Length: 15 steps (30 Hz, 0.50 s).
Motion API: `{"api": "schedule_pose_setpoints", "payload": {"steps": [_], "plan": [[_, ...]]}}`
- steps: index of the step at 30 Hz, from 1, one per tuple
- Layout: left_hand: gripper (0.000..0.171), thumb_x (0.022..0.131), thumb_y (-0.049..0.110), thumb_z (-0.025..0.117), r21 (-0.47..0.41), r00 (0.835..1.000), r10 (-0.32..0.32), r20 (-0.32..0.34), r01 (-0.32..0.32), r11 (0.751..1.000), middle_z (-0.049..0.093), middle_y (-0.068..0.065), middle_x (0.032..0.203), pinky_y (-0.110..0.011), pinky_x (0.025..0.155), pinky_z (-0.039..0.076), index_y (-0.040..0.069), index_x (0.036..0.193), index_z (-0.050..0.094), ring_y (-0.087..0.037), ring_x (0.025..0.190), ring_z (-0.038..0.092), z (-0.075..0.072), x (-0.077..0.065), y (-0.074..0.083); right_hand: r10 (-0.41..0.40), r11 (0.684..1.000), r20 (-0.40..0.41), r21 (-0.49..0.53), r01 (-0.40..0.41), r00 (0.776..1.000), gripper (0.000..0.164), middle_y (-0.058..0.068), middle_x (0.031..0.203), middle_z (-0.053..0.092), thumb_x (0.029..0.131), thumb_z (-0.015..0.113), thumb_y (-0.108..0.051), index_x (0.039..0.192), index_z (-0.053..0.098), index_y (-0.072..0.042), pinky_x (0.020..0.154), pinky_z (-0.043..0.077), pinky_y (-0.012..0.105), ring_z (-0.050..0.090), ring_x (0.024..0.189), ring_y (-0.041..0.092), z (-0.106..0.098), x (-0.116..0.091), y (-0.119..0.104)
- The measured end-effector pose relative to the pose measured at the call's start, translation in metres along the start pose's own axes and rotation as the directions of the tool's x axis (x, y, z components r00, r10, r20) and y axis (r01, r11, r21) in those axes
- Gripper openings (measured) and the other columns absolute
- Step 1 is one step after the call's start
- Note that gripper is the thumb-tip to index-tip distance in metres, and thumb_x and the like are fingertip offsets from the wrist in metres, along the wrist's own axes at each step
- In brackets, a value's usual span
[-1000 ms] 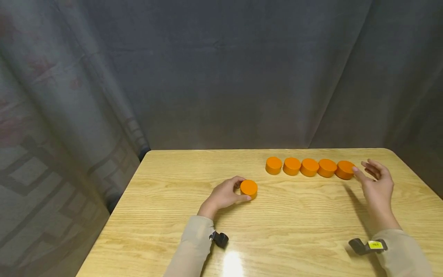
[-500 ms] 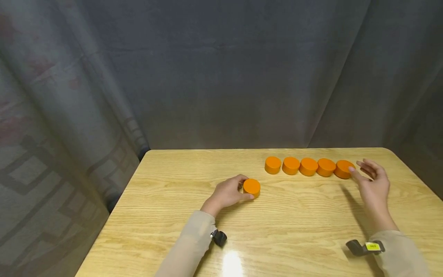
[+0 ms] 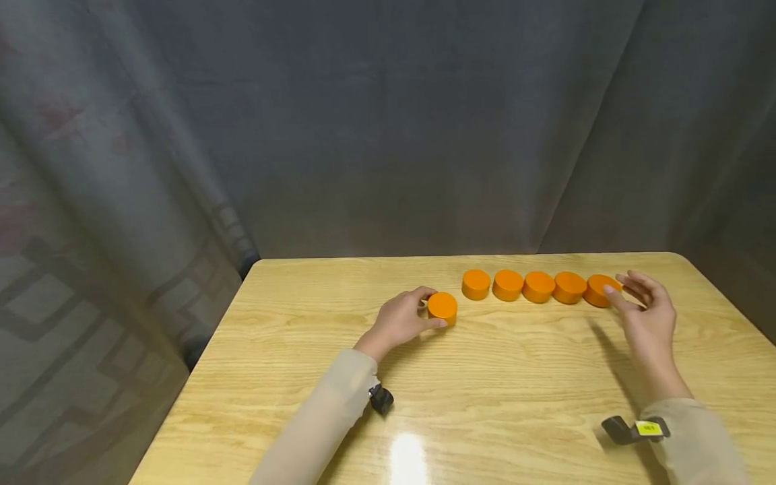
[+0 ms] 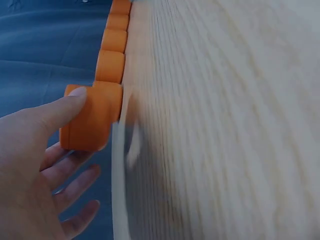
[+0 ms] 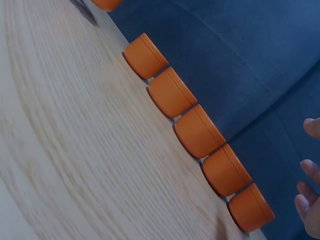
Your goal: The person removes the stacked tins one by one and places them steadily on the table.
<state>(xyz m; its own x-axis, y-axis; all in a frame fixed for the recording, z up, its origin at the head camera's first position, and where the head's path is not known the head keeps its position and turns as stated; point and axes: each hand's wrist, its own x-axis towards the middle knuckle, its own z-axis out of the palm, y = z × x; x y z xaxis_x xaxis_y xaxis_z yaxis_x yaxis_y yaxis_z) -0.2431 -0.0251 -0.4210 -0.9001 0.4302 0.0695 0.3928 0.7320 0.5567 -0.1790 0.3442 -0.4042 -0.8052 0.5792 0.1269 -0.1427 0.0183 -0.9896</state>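
Observation:
My left hand (image 3: 401, 319) pinches an orange round block (image 3: 442, 308) between thumb and fingers, left of and nearer than a row of similar blocks. In the left wrist view the held orange block (image 4: 89, 120) appears raised off the table and covers part of the row's closest block. My right hand (image 3: 651, 320) is at the row's right end with its fingers loosely spread. Its thumb overlaps the rightmost orange block (image 3: 597, 291) in the head view, while the right wrist view shows the fingers (image 5: 311, 172) apart from the end block (image 5: 251, 209).
Several orange blocks, such as the leftmost one (image 3: 475, 285), form a row near the far edge of the wooden table (image 3: 485, 377). A grey curtain (image 3: 388, 135) hangs behind the table, and another part (image 3: 91, 269) hangs along its left side.
The left hand has moved a little rightward and toward the far edge, carrying its block. My right hand has shifted slightly left. The row keeps its arrangement.

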Motion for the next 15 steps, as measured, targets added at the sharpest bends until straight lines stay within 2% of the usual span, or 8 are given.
{"api": "schedule_pose_setpoints", "payload": {"steps": [6,15], "plan": [[0.061,0.085,0.048,0.076,0.022,0.999,0.007,-0.035,-0.006,1.0,0.065,0.001,0.122,-0.04,0.09,0.048,0.021,0.137,0.058,-0.016,0.109,0.061,0.002,0.012,0.0,-0.033,0.998,0.034,-0.049,0.034,0.999,0.034,-0.019,0.102,0.064,0.09,0.072,-0.005,0.116,0.06,-0.024,0.075,0.042,0.004,0.053,0.1,-0.004,0.003,-0.005,0.001],[0.064,0.086,0.05,0.074,0.055,0.999,-0.014,-0.053,0.017,0.998,0.064,-0.001,0.122,-0.041,0.091,0.047,0.021,0.14,0.055,-0.018,0.108,0.059,0.004,0.028,-0.003,-0.023,0.993,0.043,-0.114,0.028,0.999,0.038,-0.022,0.101,0.062,0.091,0.071,-0.007,0.123,0.059,-0.022,0.076,0.041,0.003,0.052,0.101,-0.003,0.009,-0.006,0.002]]}}
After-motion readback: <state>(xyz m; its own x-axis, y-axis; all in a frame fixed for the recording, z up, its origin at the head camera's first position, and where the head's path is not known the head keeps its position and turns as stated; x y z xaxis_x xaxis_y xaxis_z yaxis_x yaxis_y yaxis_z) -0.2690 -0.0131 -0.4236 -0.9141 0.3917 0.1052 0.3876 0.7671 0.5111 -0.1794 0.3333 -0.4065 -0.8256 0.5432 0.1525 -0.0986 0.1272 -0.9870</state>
